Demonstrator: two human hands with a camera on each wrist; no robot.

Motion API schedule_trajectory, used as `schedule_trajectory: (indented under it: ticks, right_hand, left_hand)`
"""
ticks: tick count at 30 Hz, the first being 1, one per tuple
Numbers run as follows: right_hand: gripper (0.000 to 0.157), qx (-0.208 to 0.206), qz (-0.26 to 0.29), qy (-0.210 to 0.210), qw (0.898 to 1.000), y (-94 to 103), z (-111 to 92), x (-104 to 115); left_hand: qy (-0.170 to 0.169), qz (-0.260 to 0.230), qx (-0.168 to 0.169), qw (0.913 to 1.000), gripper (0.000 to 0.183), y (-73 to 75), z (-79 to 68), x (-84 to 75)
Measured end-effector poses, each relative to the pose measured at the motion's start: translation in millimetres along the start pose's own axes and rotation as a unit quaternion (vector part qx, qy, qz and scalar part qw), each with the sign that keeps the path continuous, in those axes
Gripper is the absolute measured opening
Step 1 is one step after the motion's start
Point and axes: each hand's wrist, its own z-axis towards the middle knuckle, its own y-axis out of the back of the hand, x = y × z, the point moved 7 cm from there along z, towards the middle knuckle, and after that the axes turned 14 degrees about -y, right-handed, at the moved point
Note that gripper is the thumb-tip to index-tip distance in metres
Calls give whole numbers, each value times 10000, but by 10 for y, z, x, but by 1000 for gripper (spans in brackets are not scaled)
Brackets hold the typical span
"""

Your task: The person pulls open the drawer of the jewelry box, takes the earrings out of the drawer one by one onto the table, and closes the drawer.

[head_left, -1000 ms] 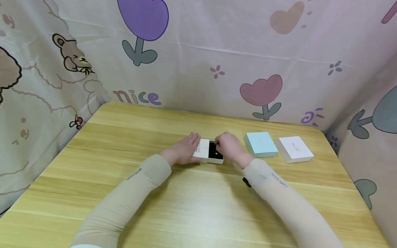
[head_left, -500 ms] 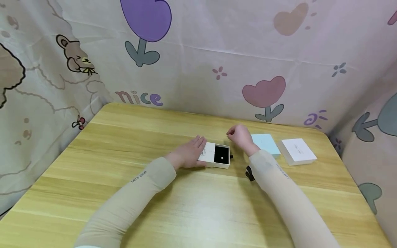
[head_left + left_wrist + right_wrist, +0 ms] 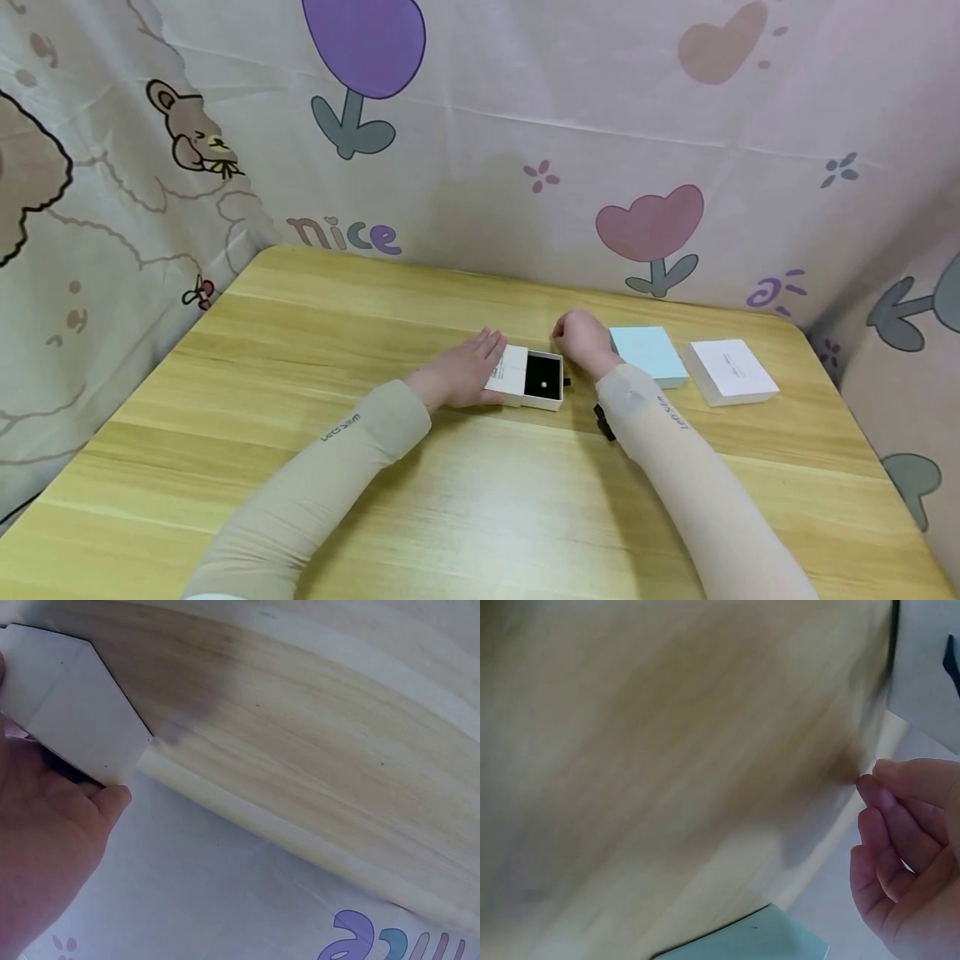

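My left hand (image 3: 467, 372) grips the sleeve of a small white drawer box (image 3: 512, 371), thumb on the near side and fingers on the far side; the left wrist view shows the thumb against the white box (image 3: 82, 705). Pulled out to the right, the drawer (image 3: 551, 404) has a black lining (image 3: 537, 377) with a small pearl-like stud (image 3: 543, 384) in it. To the right of the drawer, my right hand (image 3: 583, 340) is apart from the box. In the right wrist view, thumb and forefinger pinch a tiny thing with a thin pin (image 3: 875, 759), mostly hidden by the fingertips.
A pale blue box (image 3: 648, 354) stands beside the right hand, and a white box (image 3: 733, 372) lies farther right. Some black object (image 3: 602, 423) lies partly behind the right sleeve. Everything is on a wooden table (image 3: 465, 500) against a printed cloth.
My right hand has come out of the drawer and moved right, away from the box, with the tiny thing pinched. The left hand keeps its grip on the box.
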Motion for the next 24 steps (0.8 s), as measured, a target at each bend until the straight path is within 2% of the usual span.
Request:
schedule_trajectory:
  ticks: [12,15,18,24]
  right_hand:
    - [20,-45,-267,85,9996,4,5,-9]
    - [22,15,-234,8,9997,22,-42,-12]
    - [21,-60,-185,100,9998,67,-101,12]
    - [19,-280,-62,274,9992,223,-235,61]
  left_hand:
    - [18,27,71,10000,89,7,12,-38]
    - [-18,65,33,10000,89,-2,23,-39]
    - [-21,65,14,10000,89,-20,25,-27]
    - [-42,-249,-192,9995,92,-18,-17,-10]
